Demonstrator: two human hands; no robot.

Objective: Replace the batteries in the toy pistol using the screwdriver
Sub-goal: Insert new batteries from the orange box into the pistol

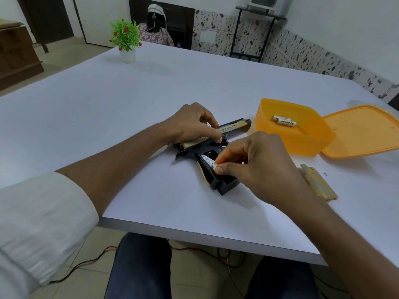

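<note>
The black and gold toy pistol [234, 127] lies on its side on the white table [129, 117], with its grip compartment open toward me. My left hand [192, 124] grips the slide and holds the pistol down. My right hand [254, 162] pinches a white battery [208, 161] that sits in the open compartment. The gold battery cover [319, 184] lies to the right, with a tiny screw [325, 174] beside it. Two white batteries [284, 121] lie in the orange container [293, 134]. No screwdriver is in view.
The orange lid [362, 130] lies right of the container. A small potted plant [126, 41] stands at the far left of the table. Another person sits beyond the table's far edge. The near table edge runs just above my knees.
</note>
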